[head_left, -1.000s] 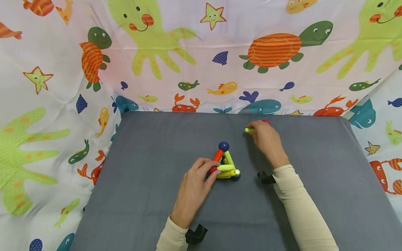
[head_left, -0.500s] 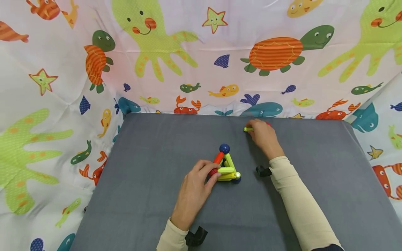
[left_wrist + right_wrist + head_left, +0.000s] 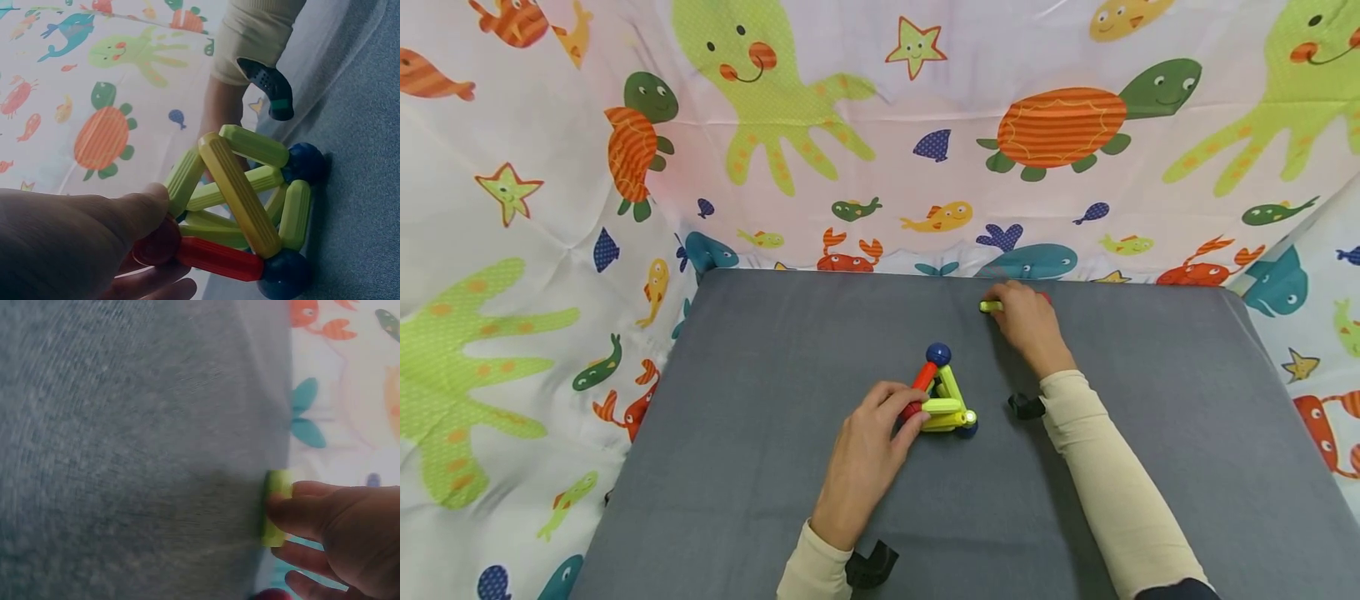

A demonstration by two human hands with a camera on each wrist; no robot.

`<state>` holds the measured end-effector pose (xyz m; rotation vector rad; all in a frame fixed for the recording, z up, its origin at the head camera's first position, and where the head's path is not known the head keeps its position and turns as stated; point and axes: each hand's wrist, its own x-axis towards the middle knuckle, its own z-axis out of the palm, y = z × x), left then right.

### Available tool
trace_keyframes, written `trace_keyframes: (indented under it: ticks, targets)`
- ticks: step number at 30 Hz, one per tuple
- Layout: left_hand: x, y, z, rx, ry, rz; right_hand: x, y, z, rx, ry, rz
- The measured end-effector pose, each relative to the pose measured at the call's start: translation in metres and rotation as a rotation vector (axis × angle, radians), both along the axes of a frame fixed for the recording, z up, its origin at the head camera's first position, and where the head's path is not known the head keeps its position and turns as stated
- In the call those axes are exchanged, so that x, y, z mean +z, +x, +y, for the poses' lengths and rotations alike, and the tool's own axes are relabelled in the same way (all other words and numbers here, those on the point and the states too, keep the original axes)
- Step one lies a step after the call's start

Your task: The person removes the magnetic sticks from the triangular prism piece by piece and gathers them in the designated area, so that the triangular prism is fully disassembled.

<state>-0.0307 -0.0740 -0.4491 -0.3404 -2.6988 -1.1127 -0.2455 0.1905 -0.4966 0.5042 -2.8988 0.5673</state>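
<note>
Pyramid (image 3: 942, 396) of magnetic sticks sits mid-table; my left fingers (image 3: 901, 408) pinch its red corner. My right fingers (image 3: 306, 509) grasp a green stick (image 3: 992, 307) beyond it; magnets might tug, collapsing it.

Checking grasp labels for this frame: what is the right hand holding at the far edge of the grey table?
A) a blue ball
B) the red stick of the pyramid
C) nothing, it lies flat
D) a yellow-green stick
D: the right hand pinches a yellow-green stick near the far table edge, its end showing past the fingers in the right wrist view, while the left hand holds the stick-and-ball pyramid.
</note>
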Motion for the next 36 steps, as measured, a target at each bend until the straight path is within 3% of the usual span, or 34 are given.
trace_keyframes:
  ticks: [3, 7, 11, 16, 21, 25, 36]
  targets:
    - [0.0, 0.0, 0.001, -0.004, -0.001, -0.002, 0.01, 0.01, 0.001, -0.015, -0.014, 0.015]
    - [0.001, 0.0, 0.001, -0.004, 0.001, 0.005, 0.037, 0.033, -0.003, -0.003, -0.077, -0.047]
    - [0.001, -0.001, -0.001, -0.001, 0.0, 0.017, 0.066, 0.063, -0.01, 0.084, -0.149, -0.142]
    - [0.001, -0.002, -0.004, 0.01, -0.005, 0.016, 0.084, 0.107, -0.015, 0.176, -0.209, -0.22]
    - [0.002, -0.002, -0.004, 0.013, -0.004, 0.014, 0.08, 0.145, -0.018, 0.193, -0.229, -0.26]
    - [0.003, 0.0, -0.003, 0.011, -0.011, 0.01, 0.07, 0.166, -0.022, 0.191, -0.211, -0.266]
    - [0.0, 0.002, 0.003, 0.0, -0.011, 0.028, 0.041, 0.19, -0.028, 0.179, -0.163, -0.181]
